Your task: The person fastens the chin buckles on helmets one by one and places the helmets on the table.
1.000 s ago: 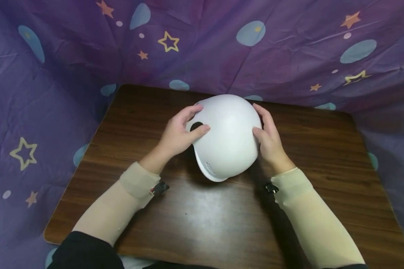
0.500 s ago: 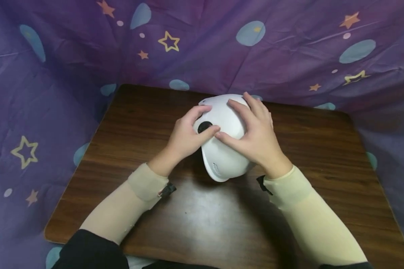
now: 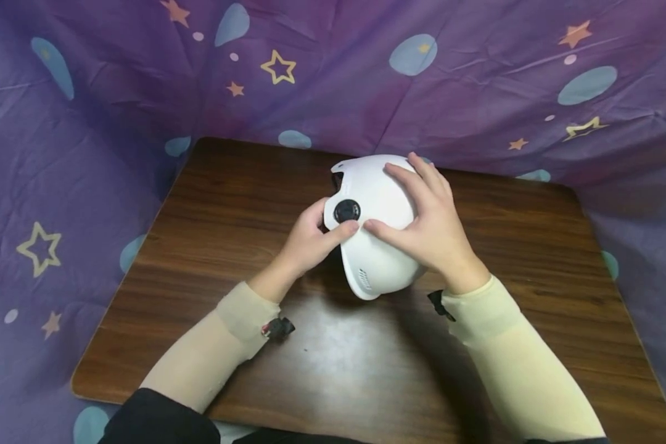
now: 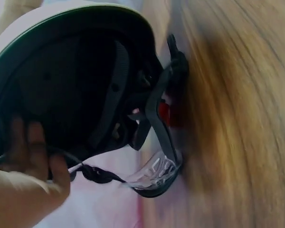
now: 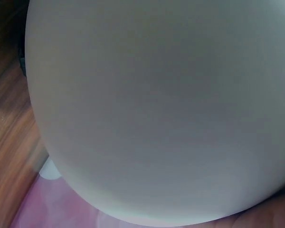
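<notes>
A white hard helmet is tipped on its side above the table, its brim facing left and toward me. A round black disc sits on its side near the rim. My left hand grips that rim, thumb outside on the shell; the left wrist view shows its fingers inside the dark hollow. Black straps and a clear plastic piece hang from the helmet there. My right hand holds the dome from the right with spread fingers and thumb. Smooth shell fills the right wrist view.
The helmet is over the far middle part of a brown wooden table. Behind and beside the table hangs a purple cloth printed with stars and blue spots. A dark wrist camera is strapped to the left forearm.
The helmet has turned, bringing its black side disc and rear notch into view. My right hand moved from its right edge onto the dome; my left fingers slipped from the outside to beneath the rim.
</notes>
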### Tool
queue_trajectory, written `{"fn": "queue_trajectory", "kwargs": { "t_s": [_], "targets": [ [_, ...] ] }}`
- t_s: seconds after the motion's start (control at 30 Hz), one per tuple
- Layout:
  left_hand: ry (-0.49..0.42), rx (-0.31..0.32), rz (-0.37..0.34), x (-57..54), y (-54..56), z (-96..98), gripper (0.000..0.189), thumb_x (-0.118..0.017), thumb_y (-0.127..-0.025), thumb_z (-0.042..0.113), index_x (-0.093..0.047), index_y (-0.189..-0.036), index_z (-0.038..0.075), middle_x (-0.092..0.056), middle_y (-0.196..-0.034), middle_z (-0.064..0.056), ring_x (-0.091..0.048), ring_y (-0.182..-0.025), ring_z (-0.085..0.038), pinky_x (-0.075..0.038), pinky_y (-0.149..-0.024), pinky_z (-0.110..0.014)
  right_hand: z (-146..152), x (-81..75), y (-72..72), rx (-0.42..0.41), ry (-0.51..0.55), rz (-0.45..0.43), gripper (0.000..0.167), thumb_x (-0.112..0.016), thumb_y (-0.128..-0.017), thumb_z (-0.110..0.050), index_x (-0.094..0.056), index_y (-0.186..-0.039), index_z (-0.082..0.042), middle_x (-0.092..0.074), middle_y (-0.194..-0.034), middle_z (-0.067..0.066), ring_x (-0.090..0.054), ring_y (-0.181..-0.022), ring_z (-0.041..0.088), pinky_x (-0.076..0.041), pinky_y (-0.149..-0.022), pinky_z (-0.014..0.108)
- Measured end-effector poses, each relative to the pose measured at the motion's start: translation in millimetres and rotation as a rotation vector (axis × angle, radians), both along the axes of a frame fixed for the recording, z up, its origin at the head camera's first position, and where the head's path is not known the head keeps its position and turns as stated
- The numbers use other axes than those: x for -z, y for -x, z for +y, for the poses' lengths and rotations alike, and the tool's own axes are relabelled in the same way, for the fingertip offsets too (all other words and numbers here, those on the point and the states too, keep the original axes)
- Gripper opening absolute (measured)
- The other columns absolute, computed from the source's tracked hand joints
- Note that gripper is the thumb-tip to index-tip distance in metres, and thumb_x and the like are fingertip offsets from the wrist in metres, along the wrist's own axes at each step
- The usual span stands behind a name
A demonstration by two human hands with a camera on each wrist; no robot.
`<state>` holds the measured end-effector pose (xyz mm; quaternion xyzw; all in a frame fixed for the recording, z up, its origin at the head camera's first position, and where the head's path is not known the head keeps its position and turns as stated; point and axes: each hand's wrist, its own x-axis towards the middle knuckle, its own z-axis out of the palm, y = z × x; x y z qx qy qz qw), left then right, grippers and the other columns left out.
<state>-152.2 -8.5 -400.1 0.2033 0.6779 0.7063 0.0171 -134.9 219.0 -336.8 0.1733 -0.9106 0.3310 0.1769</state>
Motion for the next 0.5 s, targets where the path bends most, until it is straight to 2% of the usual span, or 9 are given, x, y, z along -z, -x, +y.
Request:
{"fn": "queue_trajectory", "kwargs": {
  "t_s": [0.07,0.17,0.33,0.4,0.5],
  "targets": [
    [-0.048,0.024,-0.016,-0.4,0.2,2.3,0.034,-0.076,-0.094,0.007,-0.067,-0.122,-0.009,-0.072,-0.109,-0.015,-0.066,-0.099,-0.016,-0.056,-0.089,-0.032,1.9,-0.2,-0.9,0.004,0.007,-0.002,0.084,-0.094,-0.076,-0.047,-0.063,-0.151,-0.027,-0.038,-0.169,0.008,-0.026,-0.156,0.041,-0.023,-0.12,0.069],
    [-0.08,0.025,-0.011,-3.3,0.3,5.0,0.031,-0.077,-0.092,0.004,-0.068,-0.118,-0.01,-0.073,-0.104,-0.013,-0.066,-0.094,-0.013,-0.056,-0.086,-0.031,4.0,0.1,-2.1,0.008,0.025,-0.014,0.084,-0.094,-0.076,-0.044,-0.062,-0.151,-0.027,-0.036,-0.17,0.008,-0.026,-0.157,0.039,-0.023,-0.12,0.07],
    [-0.064,-0.019,0.029,-11.3,-1.8,9.4,0.034,-0.081,-0.09,0.004,-0.07,-0.12,-0.01,-0.075,-0.105,-0.014,-0.067,-0.096,-0.013,-0.056,-0.09,-0.033,7.0,3.6,-2.8,0.011,0.079,-0.032,0.082,-0.09,-0.08,-0.04,-0.058,-0.154,-0.025,-0.035,-0.17,0.011,-0.03,-0.155,0.035,-0.027,-0.117,0.071],
    [-0.058,-0.026,0.046,-14.9,-3.0,12.6,0.037,-0.082,-0.089,0.004,-0.069,-0.121,-0.009,-0.076,-0.107,-0.015,-0.068,-0.096,-0.014,-0.057,-0.091,-0.034,7.8,4.5,-2.5,0.0,0.101,-0.017,0.077,-0.085,-0.085,-0.038,-0.057,-0.155,-0.021,-0.036,-0.169,0.015,-0.031,-0.155,0.036,-0.028,-0.118,0.069],
    [-0.031,-0.036,0.069,-20.4,-6.0,18.7,0.037,-0.085,-0.088,0.007,-0.069,-0.118,-0.007,-0.076,-0.103,-0.013,-0.07,-0.091,-0.014,-0.059,-0.085,-0.034,7.0,2.9,-1.4,-0.003,0.126,-0.001,0.069,-0.075,-0.092,-0.036,-0.057,-0.154,-0.013,-0.04,-0.165,0.019,-0.032,-0.155,0.036,-0.029,-0.121,0.064]
  ]
}}
